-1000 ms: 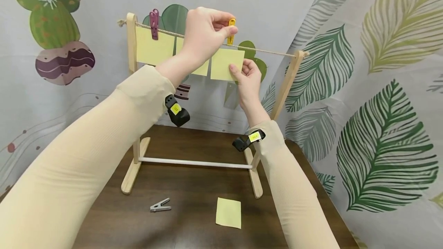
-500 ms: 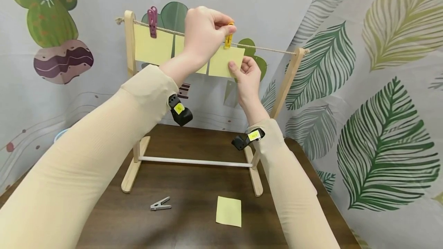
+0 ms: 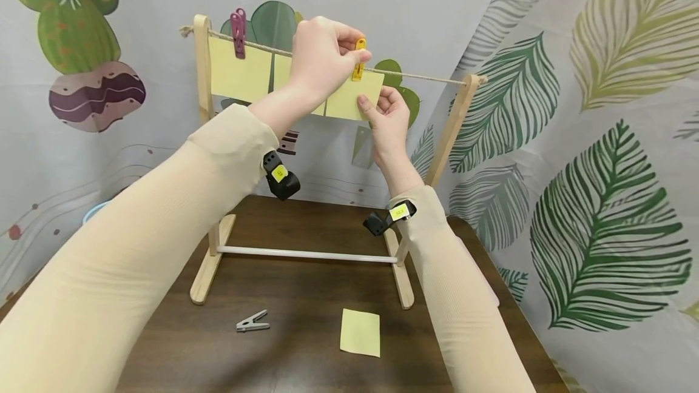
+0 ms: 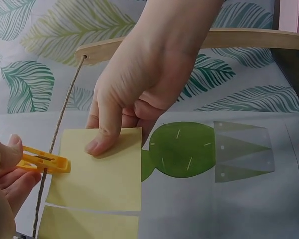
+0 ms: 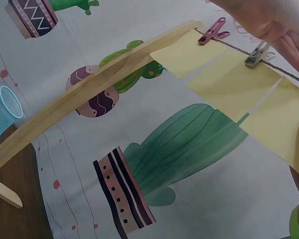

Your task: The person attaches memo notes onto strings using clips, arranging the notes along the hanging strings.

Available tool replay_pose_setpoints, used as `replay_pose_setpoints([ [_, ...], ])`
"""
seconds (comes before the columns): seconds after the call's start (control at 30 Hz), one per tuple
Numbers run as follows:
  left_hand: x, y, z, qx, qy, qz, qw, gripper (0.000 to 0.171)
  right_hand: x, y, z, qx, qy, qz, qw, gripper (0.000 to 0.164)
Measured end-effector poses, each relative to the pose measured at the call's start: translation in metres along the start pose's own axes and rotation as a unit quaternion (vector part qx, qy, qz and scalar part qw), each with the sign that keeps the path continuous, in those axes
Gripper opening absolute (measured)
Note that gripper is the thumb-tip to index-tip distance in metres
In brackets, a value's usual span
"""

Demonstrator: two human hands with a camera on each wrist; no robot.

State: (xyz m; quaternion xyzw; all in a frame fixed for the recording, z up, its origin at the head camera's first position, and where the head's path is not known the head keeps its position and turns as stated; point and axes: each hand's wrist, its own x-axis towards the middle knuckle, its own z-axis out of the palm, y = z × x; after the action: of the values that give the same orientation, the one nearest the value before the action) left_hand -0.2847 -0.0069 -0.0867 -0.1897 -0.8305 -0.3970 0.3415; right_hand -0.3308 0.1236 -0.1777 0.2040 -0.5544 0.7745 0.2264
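My left hand (image 3: 326, 56) pinches a yellow clothespin (image 3: 358, 60) between thumb and fingers. In the left wrist view the clothespin's tip overlaps the top edge of a yellow paper sheet (image 4: 97, 172), across the twine (image 4: 65, 107). My right hand (image 3: 392, 117) holds that sheet by its lower right side, thumb in front and fingers behind. Two more yellow sheets hang to the left: one under a purple clothespin (image 3: 238, 33), the other under a grey clothespin (image 5: 259, 55) that my left hand hides in the head view.
A wooden stand (image 3: 202, 71) carries the twine between two posts, with a white rod (image 3: 306, 254) low down. On the brown table lie a grey clothespin (image 3: 253, 321) and a yellow sheet (image 3: 360, 332). A blue mesh cup (image 5: 4, 112) stands at the left.
The yellow clothespin has come down from above the twine onto the top edge of the sheet. My right hand keeps its hold on the sheet. The camera view has shifted slightly.
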Motion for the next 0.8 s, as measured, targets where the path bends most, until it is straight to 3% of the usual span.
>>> replay_pose_setpoints([
  [0.43, -0.0026, 0.0005, -0.0025, -0.012, -0.07, -0.032, 0.9969, 0.044, 0.0017, 0.0047, -0.0034, -0.012, 0.001, 0.005, 1.0, 0.019],
  [0.8, -0.0072, -0.0002, -0.0063, -0.024, -0.072, -0.024, 0.9968, 0.054, 0.0004, 0.0055, -0.0078, -0.039, -0.008, 0.006, 0.999, 0.022],
])
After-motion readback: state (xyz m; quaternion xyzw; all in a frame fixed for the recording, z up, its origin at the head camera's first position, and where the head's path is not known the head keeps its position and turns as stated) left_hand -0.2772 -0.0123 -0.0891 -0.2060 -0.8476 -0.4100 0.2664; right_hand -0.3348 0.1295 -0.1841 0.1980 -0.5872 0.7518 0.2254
